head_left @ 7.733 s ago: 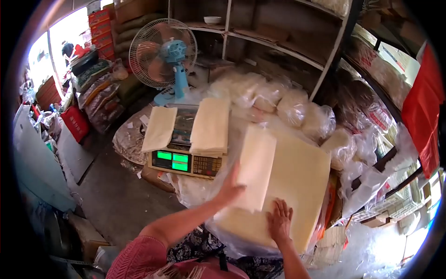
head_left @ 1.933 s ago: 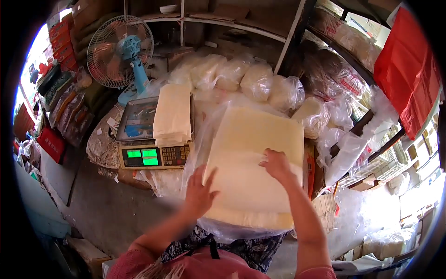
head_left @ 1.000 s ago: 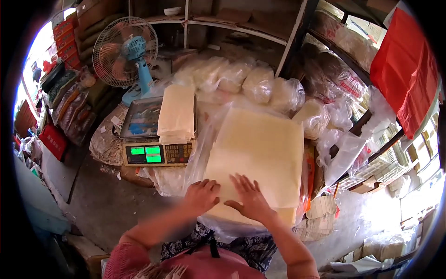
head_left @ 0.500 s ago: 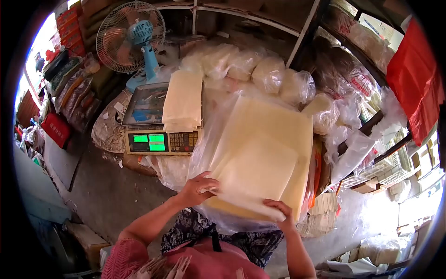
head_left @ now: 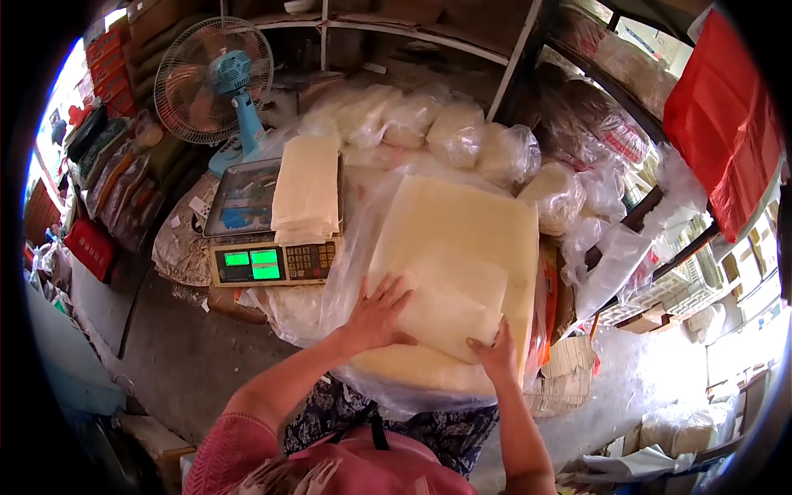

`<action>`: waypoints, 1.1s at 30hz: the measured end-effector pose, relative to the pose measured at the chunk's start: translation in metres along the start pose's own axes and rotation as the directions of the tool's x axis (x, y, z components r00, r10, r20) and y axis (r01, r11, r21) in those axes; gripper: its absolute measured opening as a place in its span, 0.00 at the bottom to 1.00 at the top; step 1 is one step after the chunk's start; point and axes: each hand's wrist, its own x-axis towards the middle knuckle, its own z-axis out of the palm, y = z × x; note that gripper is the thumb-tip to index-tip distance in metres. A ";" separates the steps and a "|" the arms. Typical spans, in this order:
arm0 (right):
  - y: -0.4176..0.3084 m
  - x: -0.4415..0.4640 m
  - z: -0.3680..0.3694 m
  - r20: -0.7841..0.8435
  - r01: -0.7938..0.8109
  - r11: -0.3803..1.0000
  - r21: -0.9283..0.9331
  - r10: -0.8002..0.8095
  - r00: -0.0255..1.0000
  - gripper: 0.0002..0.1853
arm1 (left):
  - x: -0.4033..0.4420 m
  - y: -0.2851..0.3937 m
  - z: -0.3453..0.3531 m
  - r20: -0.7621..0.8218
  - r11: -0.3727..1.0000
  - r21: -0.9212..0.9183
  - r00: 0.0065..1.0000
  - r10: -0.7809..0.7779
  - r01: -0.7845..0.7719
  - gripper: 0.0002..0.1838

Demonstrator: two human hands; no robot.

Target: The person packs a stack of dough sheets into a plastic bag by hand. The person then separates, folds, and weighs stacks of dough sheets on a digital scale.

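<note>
A thick stack of pale yellow sheets lies on clear plastic wrapping. On top, toward my body, lies a smaller folded pale sheet, flat at its near edge. My left hand rests palm down on its left part, fingers spread. At the near right corner, my right hand grips the folded sheet's edge, thumb on top and forefinger along the side; the other fingers are partly hidden.
Left of the stack, a digital scale with lit green displays carries a pile of pale sheets. Behind it stands a blue fan. Several plastic-bagged bundles line the back. A red sheet hangs at right.
The raised, rolled near edge of the sheet now lies flat. My left hand has moved forward and opened onto it; my right hand has shifted slightly forward and left. The view has shifted a little.
</note>
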 end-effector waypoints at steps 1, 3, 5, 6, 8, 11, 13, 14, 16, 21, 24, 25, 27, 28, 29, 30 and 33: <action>-0.009 0.000 -0.001 -0.049 0.134 0.969 -0.209 -0.148 0.988 0.45 | -0.001 -0.004 0.005 0.055 1.000 -0.005 0.998 0.005 -0.005 0.51; -0.036 -0.004 -0.008 -0.054 0.323 0.733 -0.598 -0.439 0.897 0.52 | 0.001 -0.004 0.003 0.076 0.998 0.050 0.996 0.039 -0.043 0.50; -0.046 -0.009 -0.009 0.238 0.381 0.680 -0.626 -0.299 0.924 0.52 | 0.005 -0.006 0.002 0.100 0.992 0.099 0.993 0.068 -0.078 0.48; -0.048 -0.011 -0.009 0.373 0.414 0.654 -0.633 -0.210 0.904 0.53 | 0.007 -0.009 0.005 0.117 0.988 0.123 0.990 0.083 -0.097 0.47; -0.034 -0.008 -0.012 0.439 0.471 0.604 -0.643 -0.213 0.873 0.50 | 0.013 -0.015 0.005 0.144 0.971 0.161 0.977 0.157 -0.179 0.43; -0.025 -0.004 -0.029 0.497 0.538 0.693 -0.480 -0.291 0.817 0.45 | 0.015 -0.032 -0.013 0.234 0.963 0.063 0.942 0.239 -0.260 0.35; -0.020 -0.007 -0.046 0.541 0.560 0.779 -0.282 -0.353 0.763 0.39 | 0.012 -0.037 -0.042 0.366 0.970 -0.188 0.905 0.217 -0.156 0.30; -0.022 -0.010 -0.048 0.493 0.440 0.881 -0.171 -0.310 0.813 0.36 | 0.011 -0.037 -0.050 0.373 0.966 -0.256 0.918 0.135 -0.038 0.28; -0.023 -0.018 -0.051 0.425 0.168 0.982 0.082 -0.187 0.886 0.29 | 0.009 -0.036 -0.060 0.410 0.902 -0.380 0.911 -0.034 0.204 0.25; -0.005 0.036 -0.016 0.064 -0.176 0.976 -0.126 0.185 0.981 0.30 | 0.049 -0.026 -0.004 -0.073 0.808 -0.418 0.871 -0.485 0.415 0.32; -0.007 0.054 -0.010 -0.048 -0.186 0.925 -0.330 0.180 0.983 0.37 | 0.062 -0.006 0.007 -0.158 0.927 -0.149 0.917 -0.366 0.345 0.38; -0.010 0.054 -0.010 -0.078 -0.160 0.913 -0.376 0.141 0.987 0.40 | 0.063 0.003 0.006 -0.026 0.935 -0.111 0.940 -0.341 0.336 0.39; -0.044 0.042 -0.013 -0.073 -0.042 0.889 -0.457 0.010 0.997 0.43 | 0.062 0.009 0.011 0.104 0.947 -0.075 0.947 -0.303 0.312 0.40; -0.043 0.043 -0.010 -0.024 0.116 0.815 -0.568 -0.158 0.987 0.41 | 0.061 0.006 0.014 0.096 0.950 -0.078 0.951 -0.293 0.301 0.40; -0.039 0.046 -0.006 0.048 0.266 0.702 -0.660 -0.314 0.948 0.38 | 0.060 0.005 0.018 0.088 0.953 -0.080 0.954 -0.285 0.292 0.41; -0.034 0.047 -0.003 0.140 0.399 0.557 -0.728 -0.450 0.882 0.36 | 0.059 0.004 0.024 0.057 0.959 -0.068 0.961 -0.272 0.276 0.40; -0.006 0.047 0.016 0.199 0.400 0.553 -0.731 -0.388 0.900 0.31 | 0.063 -0.002 0.044 -0.037 0.972 -0.073 0.974 -0.225 0.222 0.39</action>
